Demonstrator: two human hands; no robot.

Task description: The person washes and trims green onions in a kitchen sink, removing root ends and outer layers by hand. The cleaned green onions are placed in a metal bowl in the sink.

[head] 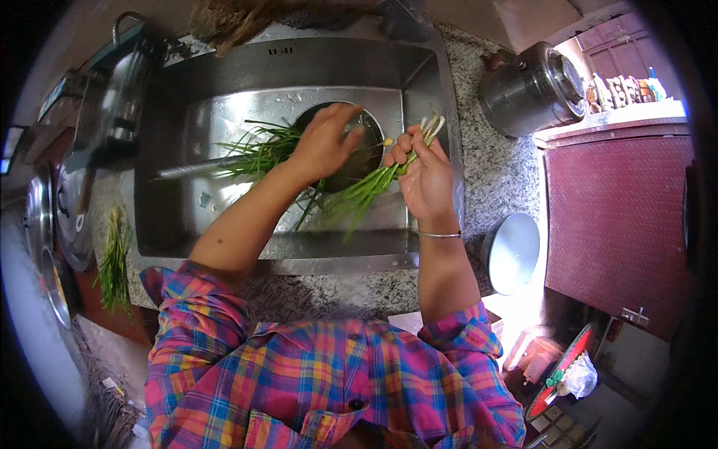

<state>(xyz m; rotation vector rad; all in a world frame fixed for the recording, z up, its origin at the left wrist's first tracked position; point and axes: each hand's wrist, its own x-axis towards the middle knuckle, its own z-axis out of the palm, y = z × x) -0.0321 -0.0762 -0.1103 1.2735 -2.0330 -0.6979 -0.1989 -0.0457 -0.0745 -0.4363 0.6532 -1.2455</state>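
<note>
My right hand (423, 174) is closed around a small bunch of green onions (377, 182), their white bulbs pointing up and away and the leaves trailing to the left over the sink. My left hand (331, 140), slightly blurred, is above a dark round pan (364, 163) in the stainless steel sink (269, 221); its fingers are spread a little, and no object shows in them, though the palm is hidden. More green onions (261, 149) lie over the pan's left side and handle, partly under my left hand and forearm.
Another bunch of green onions (115, 258) lies on the counter left of the sink. Right of the sink are a metal pot (524, 90) and a pale bowl (514, 252) on the granite counter (482, 174). Pot lids (76, 213) stand at the far left.
</note>
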